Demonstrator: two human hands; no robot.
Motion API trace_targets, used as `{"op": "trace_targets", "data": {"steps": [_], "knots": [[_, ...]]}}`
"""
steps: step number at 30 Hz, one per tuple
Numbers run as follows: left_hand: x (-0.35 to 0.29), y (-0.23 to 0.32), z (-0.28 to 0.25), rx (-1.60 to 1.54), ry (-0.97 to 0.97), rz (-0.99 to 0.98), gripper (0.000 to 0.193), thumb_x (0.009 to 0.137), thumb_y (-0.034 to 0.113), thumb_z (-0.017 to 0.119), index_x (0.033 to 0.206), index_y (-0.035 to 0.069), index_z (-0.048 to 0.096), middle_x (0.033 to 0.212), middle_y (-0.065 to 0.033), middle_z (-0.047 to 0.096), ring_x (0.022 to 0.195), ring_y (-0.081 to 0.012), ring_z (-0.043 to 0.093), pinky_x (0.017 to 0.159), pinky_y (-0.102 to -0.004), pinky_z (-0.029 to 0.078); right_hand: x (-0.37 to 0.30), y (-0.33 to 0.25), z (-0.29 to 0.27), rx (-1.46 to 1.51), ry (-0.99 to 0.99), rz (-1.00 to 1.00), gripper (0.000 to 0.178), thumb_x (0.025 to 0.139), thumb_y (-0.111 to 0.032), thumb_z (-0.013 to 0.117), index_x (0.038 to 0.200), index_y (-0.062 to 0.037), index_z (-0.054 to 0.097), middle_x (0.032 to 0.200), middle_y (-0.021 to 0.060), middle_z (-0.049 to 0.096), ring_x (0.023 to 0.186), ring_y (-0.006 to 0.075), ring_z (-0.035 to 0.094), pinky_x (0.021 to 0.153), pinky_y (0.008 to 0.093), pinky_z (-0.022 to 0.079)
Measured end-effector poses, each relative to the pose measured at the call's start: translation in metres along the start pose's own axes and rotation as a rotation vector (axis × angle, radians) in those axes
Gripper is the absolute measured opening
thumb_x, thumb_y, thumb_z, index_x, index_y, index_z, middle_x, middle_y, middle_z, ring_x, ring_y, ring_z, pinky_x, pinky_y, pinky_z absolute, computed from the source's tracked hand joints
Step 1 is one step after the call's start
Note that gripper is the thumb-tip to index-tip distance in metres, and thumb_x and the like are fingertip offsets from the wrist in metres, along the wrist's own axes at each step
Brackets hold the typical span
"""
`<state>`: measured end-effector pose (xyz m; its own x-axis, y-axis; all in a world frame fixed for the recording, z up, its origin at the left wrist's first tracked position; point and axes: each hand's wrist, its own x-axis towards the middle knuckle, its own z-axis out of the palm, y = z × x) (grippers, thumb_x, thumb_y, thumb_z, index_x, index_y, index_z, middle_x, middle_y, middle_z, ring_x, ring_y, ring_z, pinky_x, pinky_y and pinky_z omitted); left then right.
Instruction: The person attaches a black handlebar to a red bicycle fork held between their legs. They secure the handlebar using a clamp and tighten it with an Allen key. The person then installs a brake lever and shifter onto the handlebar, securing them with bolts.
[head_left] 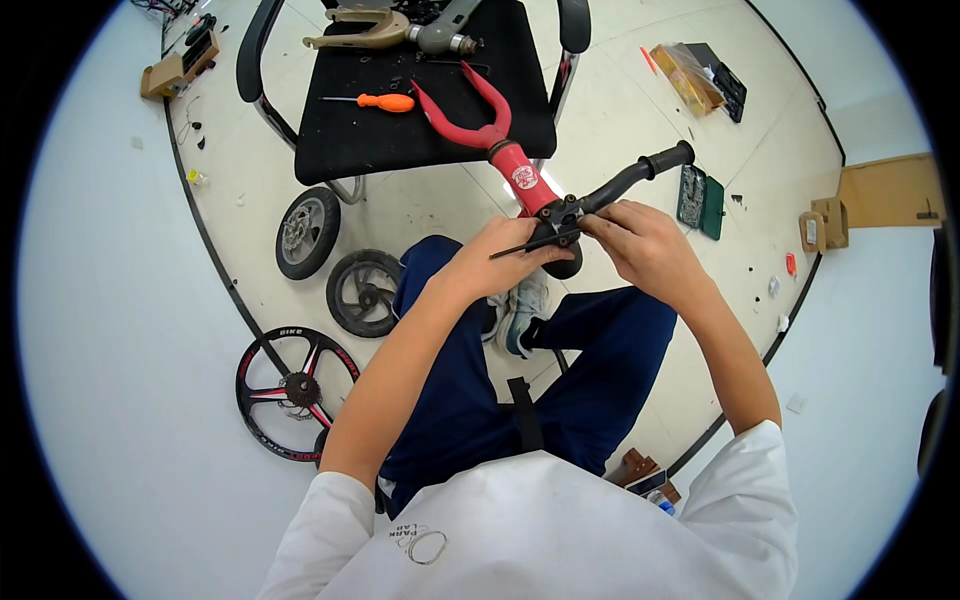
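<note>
A red bicycle fork (515, 170) rests with its two prongs on the chair seat and its upper end toward me. A black handlebar stem (557, 222) with several bolts tops it. From the stem a black handlebar (625, 183) with a grip runs out to the right. My left hand (492, 262) is closed around the stem from the left. Across its fingers lies a thin black rod (520, 247), which looks like a hex key. My right hand (645, 245) pinches at the right side of the stem; what its fingertips hold is hidden.
A black chair (410, 145) ahead carries an orange screwdriver (385, 102) and a beige fork (365, 30). Several wheels, one a spoked wheel (300, 390), lie at the left. A green tool case (712, 205) sits open on the right floor, and cardboard boxes (828, 222) stand by the wall.
</note>
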<state>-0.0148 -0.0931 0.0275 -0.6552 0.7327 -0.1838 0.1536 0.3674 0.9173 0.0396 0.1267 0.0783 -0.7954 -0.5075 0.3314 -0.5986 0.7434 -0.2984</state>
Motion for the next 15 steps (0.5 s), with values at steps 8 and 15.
{"op": "trace_targets", "data": {"steps": [8,15], "knots": [[-0.003,-0.006,0.004,0.046,0.094,-0.038,0.032,0.088,0.029,0.076,0.102,0.001,0.07,0.067,-0.017,0.058,0.058,-0.0271,0.052,0.06,-0.0382,0.044,0.04,0.018,-0.045,0.19,0.167,0.283,0.017,0.087,0.002,0.066,0.104,-0.0008,0.069,0.082,0.0137,0.066,0.07,0.0275,0.064,0.064,0.0354,0.051],[-0.023,-0.017,0.01,0.2,0.368,0.015,0.044,0.081,0.039,0.08,0.087,-0.001,0.064,0.066,-0.0166,0.056,0.06,-0.03,0.055,0.06,-0.0385,0.043,0.004,0.105,0.001,-0.118,0.077,0.519,0.021,0.097,-0.02,0.052,0.093,-0.0053,0.066,0.073,0.0142,0.067,0.067,0.0353,0.062,0.081,0.044,0.048]]}}
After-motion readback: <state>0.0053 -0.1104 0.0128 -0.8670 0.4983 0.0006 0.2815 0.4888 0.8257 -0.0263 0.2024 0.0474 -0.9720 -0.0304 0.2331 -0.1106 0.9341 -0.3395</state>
